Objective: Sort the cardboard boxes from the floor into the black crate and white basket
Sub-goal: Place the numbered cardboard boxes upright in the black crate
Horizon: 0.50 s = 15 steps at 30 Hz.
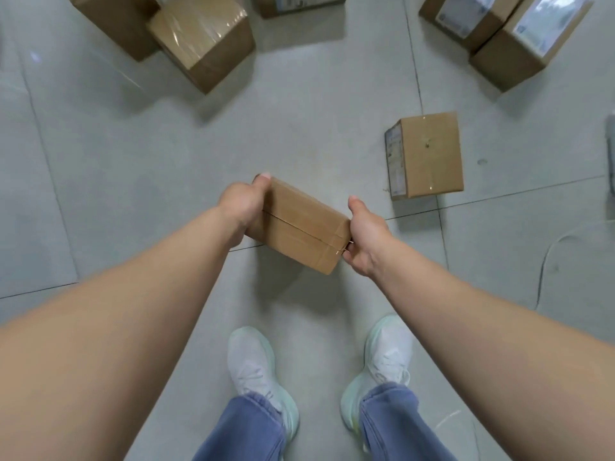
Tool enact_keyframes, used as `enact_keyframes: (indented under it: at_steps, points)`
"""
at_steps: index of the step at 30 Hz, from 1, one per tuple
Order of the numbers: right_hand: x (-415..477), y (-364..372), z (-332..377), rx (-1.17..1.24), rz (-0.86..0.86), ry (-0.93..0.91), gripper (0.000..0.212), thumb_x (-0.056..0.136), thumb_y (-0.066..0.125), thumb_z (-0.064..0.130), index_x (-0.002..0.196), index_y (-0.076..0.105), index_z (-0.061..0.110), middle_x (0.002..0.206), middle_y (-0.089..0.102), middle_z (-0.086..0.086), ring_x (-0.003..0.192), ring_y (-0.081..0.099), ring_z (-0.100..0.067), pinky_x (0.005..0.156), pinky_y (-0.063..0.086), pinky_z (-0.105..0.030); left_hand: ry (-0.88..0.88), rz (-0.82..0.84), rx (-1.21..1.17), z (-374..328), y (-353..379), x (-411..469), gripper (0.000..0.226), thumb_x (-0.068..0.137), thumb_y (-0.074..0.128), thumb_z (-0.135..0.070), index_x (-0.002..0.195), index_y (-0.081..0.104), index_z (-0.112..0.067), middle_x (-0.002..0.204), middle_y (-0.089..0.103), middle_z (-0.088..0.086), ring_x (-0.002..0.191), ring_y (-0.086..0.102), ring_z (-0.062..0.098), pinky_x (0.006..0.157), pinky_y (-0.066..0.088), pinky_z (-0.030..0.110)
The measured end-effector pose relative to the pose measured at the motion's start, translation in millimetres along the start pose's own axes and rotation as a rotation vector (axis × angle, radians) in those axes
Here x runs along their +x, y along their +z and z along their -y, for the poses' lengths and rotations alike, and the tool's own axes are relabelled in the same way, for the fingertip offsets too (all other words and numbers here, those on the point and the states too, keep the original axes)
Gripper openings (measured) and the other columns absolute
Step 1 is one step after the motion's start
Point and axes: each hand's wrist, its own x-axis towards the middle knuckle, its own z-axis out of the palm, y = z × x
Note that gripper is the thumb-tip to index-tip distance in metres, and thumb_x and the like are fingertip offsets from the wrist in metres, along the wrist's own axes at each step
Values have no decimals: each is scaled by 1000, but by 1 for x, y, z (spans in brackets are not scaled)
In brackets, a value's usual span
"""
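Near centre, above the floor: small cardboard box (299,224) held clear of the tiled floor (116,161), just ahead of the pale shoes (253,364). Taped seam faces up; box sits skewed, right end nearer the person.
Left hand (239,207): grips the box's left end. Thumb lies over the far top corner; fingers curl round the end, mostly hidden underneath.
Right hand (366,241): grips the right end. Thumb points up along the far side; fingers tuck under the near corner, only partly seen.
Near right, on the floor: lone labelled box (429,154), well apart from the held one.
Far left: taped box (199,38) touching a plain box (113,21) behind it.
Far right: two label-topped boxes (532,41), side by side and touching.
Far centre: cut-off box (299,3) at the frame's top edge.
Black crate, white basket: neither in view; direction cannot be told.
Progress, my reading: one box in hand, at least six on the floor, so most of the sorting remains.
Risk, grip: box is held by its ends alone and the tape looks slick; it could slide out if either hand eases off.
Risk, footing: a thin cable (549,257) loops over the floor at right, and the lone box lies that way too. Turning right with eyes on the load could mean a trip.
Risk, sorting: nothing visible shows which container suits this box; it may go in the wrong one.
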Motion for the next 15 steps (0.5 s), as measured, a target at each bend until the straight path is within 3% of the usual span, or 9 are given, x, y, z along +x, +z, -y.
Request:
enact_keyframes:
  at_steps: [2,4,6,9,12,15]
  points:
    - [-31,-6,20,-5,-8,-53,30,96,47,46,81,50,20,74,61,1,44,62,-10,35,42,-16,7,-29,-43,-21,-13,-27,58,94,43,-53,128,52,-7,114,47,3,100,41,21,83,28,27]
    - [-69,-10,43,-35,-17,-107,31,94,48,48,83,52,20,82,62,1,66,63,-13,54,53,-23,24,-62,-94,-45,-30,-58,58,93,43,-56,125,54,-8,108,43,0,96,39,21,82,28,27]
    - [-110,-12,67,-72,-34,-169,34,93,48,51,96,55,18,90,61,2,80,60,-15,73,52,-29,60,-89,-139,-70,-48,-92,61,92,42,-58,125,54,-9,108,44,0,97,41,22,82,30,27]
    - [-187,-16,103,-83,-40,-284,39,92,46,54,109,52,19,95,59,4,84,57,-13,66,43,-26,114,-129,-227,-112,-85,-155,52,92,40,-59,113,57,-15,107,48,1,96,46,22,81,32,28]
    - [-278,-19,132,-112,-20,-429,34,94,43,53,103,52,21,96,59,5,85,55,-8,66,38,-23,134,-143,-388,-149,-131,-230,45,90,42,-61,91,54,-17,104,55,1,93,52,21,80,35,28]
    - [-366,-21,151,-136,-17,-569,33,94,42,51,101,56,22,105,62,2,95,57,-14,71,41,-27,166,-147,-498,-173,-175,-303,46,89,43,-61,92,58,-18,107,61,2,96,56,21,80,38,28]
